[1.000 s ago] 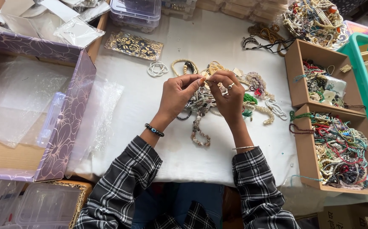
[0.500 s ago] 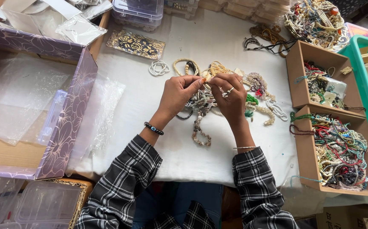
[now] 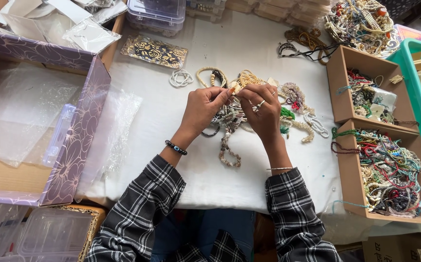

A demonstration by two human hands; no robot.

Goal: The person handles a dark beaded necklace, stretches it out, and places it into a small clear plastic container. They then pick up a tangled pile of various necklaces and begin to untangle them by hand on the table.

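On the white tablecloth [image 3: 249, 63], both hands pinch one beaded strand [image 3: 230, 145]; left hand [image 3: 205, 107] should steady while right hand [image 3: 264, 109] untangles gently.

white-clothed table [image 3: 249, 58], daylight, cluttered edges

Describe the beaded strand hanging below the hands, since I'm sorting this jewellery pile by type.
The beaded strand is a short string of pale, brownish beads, looking like wood or stone. Its upper end rises into the tangle of jewellery under the left hand and right hand. The lower part lies curled in a small hook on the white cloth, touching nothing else there. Whether either hand grips it cannot be told.
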